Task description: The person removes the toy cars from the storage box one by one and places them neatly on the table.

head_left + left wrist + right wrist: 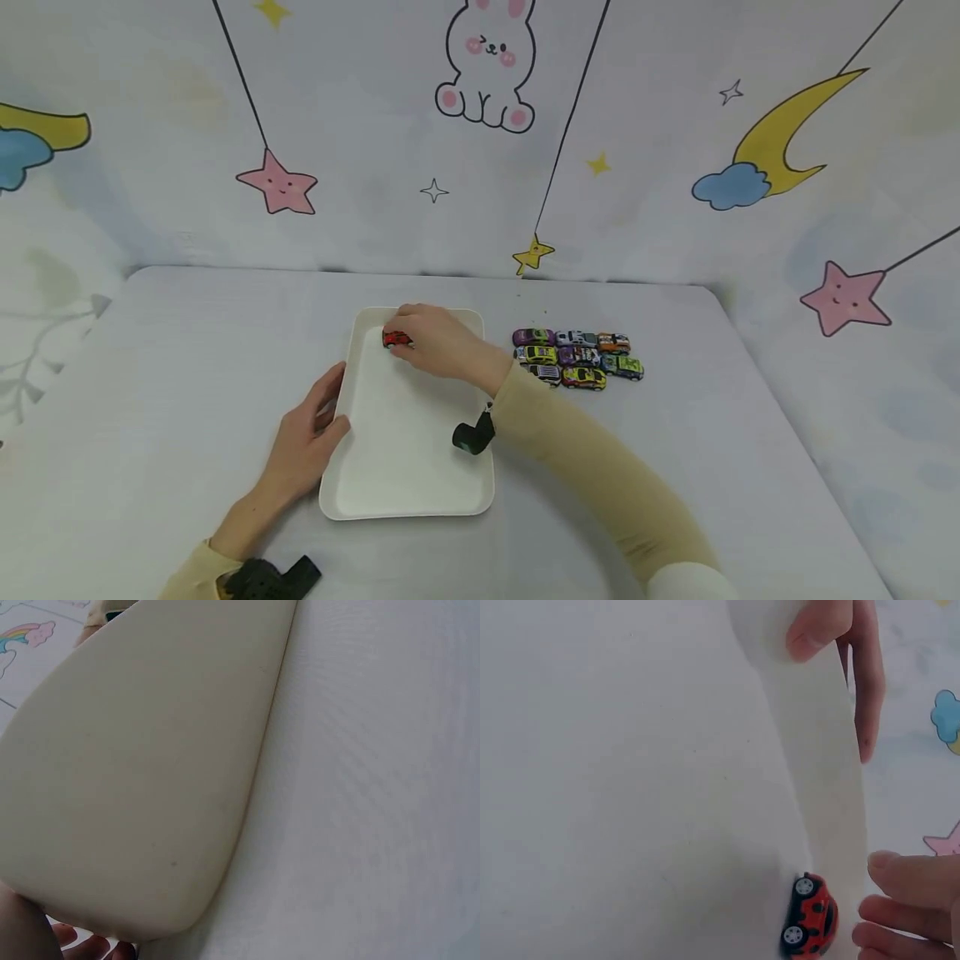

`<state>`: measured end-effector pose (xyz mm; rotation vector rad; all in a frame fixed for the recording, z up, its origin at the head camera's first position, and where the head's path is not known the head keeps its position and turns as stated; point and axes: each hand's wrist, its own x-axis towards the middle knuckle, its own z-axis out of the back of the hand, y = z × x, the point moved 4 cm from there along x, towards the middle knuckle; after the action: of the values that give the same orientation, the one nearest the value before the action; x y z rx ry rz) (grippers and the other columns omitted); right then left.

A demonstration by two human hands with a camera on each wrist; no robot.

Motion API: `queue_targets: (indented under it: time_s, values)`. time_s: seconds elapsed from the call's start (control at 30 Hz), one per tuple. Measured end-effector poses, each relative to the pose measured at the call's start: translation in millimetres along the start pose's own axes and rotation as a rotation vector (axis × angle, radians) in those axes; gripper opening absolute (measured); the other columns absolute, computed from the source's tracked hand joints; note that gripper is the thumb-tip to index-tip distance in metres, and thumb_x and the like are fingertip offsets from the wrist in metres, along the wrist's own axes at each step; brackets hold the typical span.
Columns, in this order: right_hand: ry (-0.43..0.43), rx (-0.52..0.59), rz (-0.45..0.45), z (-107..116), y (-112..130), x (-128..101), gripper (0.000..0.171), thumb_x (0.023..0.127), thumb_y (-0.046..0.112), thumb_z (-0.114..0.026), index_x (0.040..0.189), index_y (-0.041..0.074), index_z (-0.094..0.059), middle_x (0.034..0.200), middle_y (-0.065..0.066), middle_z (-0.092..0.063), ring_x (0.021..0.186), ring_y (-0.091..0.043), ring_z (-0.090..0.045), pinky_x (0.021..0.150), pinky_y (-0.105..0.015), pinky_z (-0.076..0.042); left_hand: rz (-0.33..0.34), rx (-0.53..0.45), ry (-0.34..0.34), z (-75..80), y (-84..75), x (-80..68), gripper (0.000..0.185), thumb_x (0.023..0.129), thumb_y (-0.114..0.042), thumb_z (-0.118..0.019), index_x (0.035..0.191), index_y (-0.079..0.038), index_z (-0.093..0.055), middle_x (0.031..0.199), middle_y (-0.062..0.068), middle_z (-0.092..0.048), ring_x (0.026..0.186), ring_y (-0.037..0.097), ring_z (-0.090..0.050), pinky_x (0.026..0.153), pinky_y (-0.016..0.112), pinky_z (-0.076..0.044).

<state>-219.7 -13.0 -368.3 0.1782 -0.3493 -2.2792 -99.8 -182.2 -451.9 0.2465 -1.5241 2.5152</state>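
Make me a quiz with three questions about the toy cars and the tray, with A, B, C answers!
1. Where is the red car?
A. in the tray's far corner
B. on the table left of the tray
C. among the other cars

2. How many cars stand in the group right of the tray?
A. three
B. five
C. nine

3. What is the left hand doing?
A. holding a car
B. resting on the tray's left rim
C. lying flat, away from the tray

Answers:
1 A: the head view shows the red car inside the tray near its far edge, by the right hand.
2 C: three rows of three show there.
3 B: its thumb lies over the rim, and it holds no car.
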Motion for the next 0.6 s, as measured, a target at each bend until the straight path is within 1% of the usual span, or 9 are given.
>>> queue_targets:
  time_s: [0.03, 0.1, 0.2, 0.27, 0.3, 0.37, 0.47, 0.53, 0.6]
  values:
    - [0.011, -0.015, -0.003, -2, 0, 3, 0.028, 0.098, 0.023, -0.065, 0.123, 0.011, -0.069, 0.119, -0.004, -0.066, 0.104, -0.017, -0.061, 0.097, -0.029, -0.050, -0.003, 0.000, -0.002, -0.2, 0.3, 0.1, 0.065, 0.093, 0.004, -0.051, 0.155, -0.007, -0.034, 0.150, 0.022, -0.047, 0.131, 0.040, -0.053, 0.094, 0.001, -0.038]
    - [0.034, -0.053, -0.014, -7, 0, 7, 0.026, 0.098, 0.022, -0.064, 0.121, 0.011, -0.069, 0.121, -0.003, -0.066, 0.109, -0.017, -0.061, 0.105, -0.031, -0.047, -0.007, -0.002, -0.005, -0.9, 0.8, 0.3, 0.065, 0.093, 0.004, -0.051, 0.155, -0.007, -0.034, 0.150, 0.022, -0.047, 0.130, 0.040, -0.053, 0.094, 0.002, -0.038]
    - [0.050, -0.109, -0.016, -13, 0, 12, 0.022, 0.098, 0.019, -0.064, 0.117, 0.010, -0.069, 0.124, -0.003, -0.065, 0.114, -0.018, -0.061, 0.114, -0.036, -0.040, -0.009, -0.007, -0.007, -1.6, 1.7, 0.5, 0.065, 0.093, 0.005, -0.051, 0.155, -0.007, -0.035, 0.149, 0.022, -0.048, 0.130, 0.040, -0.053, 0.095, 0.002, -0.039]
    - [0.053, -0.131, -0.022, -14, 1, 14, 0.019, 0.098, 0.015, -0.063, 0.115, 0.009, -0.069, 0.125, -0.005, -0.064, 0.116, -0.019, -0.061, 0.117, -0.038, -0.037, -0.011, -0.009, -0.008, -2.0, 2.0, 0.7, 0.066, 0.092, 0.005, -0.052, 0.154, -0.007, -0.035, 0.149, 0.022, -0.048, 0.130, 0.039, -0.054, 0.095, 0.003, -0.039]
    - [0.050, -0.140, -0.026, -15, 1, 14, 0.019, 0.097, 0.013, -0.063, 0.114, 0.008, -0.070, 0.125, -0.005, -0.064, 0.115, -0.019, -0.062, 0.117, -0.038, -0.037, -0.010, -0.011, -0.010, -2.0, 2.4, 0.8, 0.066, 0.092, 0.006, -0.052, 0.154, -0.007, -0.036, 0.149, 0.022, -0.048, 0.130, 0.039, -0.054, 0.095, 0.003, -0.040]
    - [0.044, -0.149, -0.040, -15, 0, 15, 0.018, 0.097, 0.008, -0.062, 0.113, 0.007, -0.071, 0.123, -0.006, -0.064, 0.112, -0.020, -0.062, 0.112, -0.035, -0.042, -0.010, -0.011, -0.012, -2.1, 2.7, 0.9, 0.065, 0.092, 0.006, -0.052, 0.154, -0.006, -0.036, 0.149, 0.022, -0.049, 0.130, 0.039, -0.054, 0.094, 0.003, -0.040]
    - [0.021, -0.152, -0.066, -15, -3, 16, 0.018, 0.095, 0.001, -0.060, 0.106, 0.007, -0.073, 0.113, -0.006, -0.066, 0.100, -0.020, -0.062, 0.098, -0.030, -0.049, -0.011, -0.007, -0.013, -1.9, 2.8, 0.9, 0.065, 0.092, 0.005, -0.052, 0.154, -0.006, -0.036, 0.149, 0.022, -0.049, 0.130, 0.040, -0.054, 0.094, 0.002, -0.039]
    - [-0.001, -0.141, -0.088, -15, -5, 16, 0.018, 0.094, -0.002, -0.059, 0.099, 0.008, -0.074, 0.103, -0.006, -0.067, 0.090, -0.019, -0.059, 0.085, -0.027, -0.049, -0.011, -0.002, -0.013, -1.5, 2.7, 0.9, 0.066, 0.092, 0.005, -0.052, 0.154, -0.007, -0.036, 0.149, 0.022, -0.048, 0.130, 0.041, -0.054, 0.094, 0.002, -0.039]
    - [-0.023, -0.128, -0.105, -14, -7, 15, 0.019, 0.094, -0.004, -0.058, 0.091, 0.008, -0.073, 0.092, -0.005, -0.067, 0.081, -0.017, -0.053, 0.076, -0.025, -0.045, -0.012, 0.003, -0.014, -0.5, 2.4, 0.7, 0.066, 0.092, 0.005, -0.052, 0.155, -0.008, -0.035, 0.149, 0.022, -0.048, 0.130, 0.042, -0.053, 0.094, 0.002, -0.038]
